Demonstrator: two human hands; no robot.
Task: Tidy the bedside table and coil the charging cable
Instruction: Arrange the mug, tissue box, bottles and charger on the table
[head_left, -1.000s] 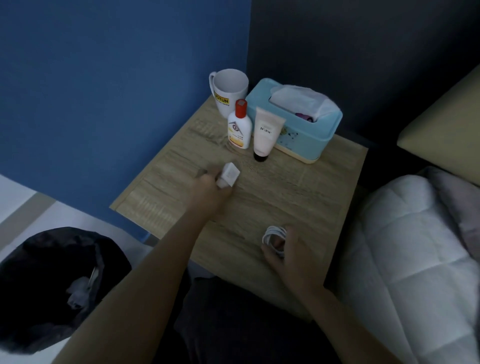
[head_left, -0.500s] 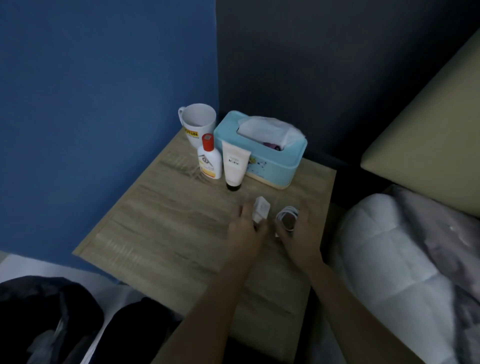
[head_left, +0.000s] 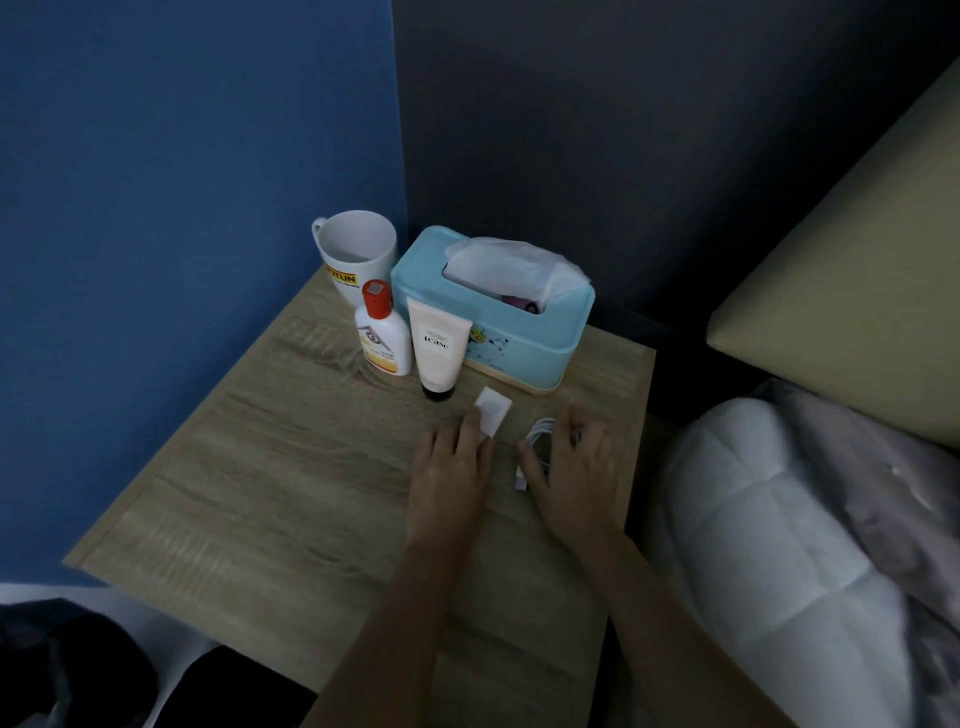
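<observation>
White charging cable (head_left: 540, 441), coiled, sits near the right edge of the bedside table (head_left: 260, 493) under our curled right hand (head_left: 571, 473), presumably so the loops hold together; our left hand (head_left: 449, 473), fingers straight, touches the adapter (head_left: 494, 415).

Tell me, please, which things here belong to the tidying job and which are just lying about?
Job: coiled charging cable, white charger plug, mug, lotion bottle, cream tube, tissue box, bedside table.
Lying about: white duvet, beige headboard.
</observation>
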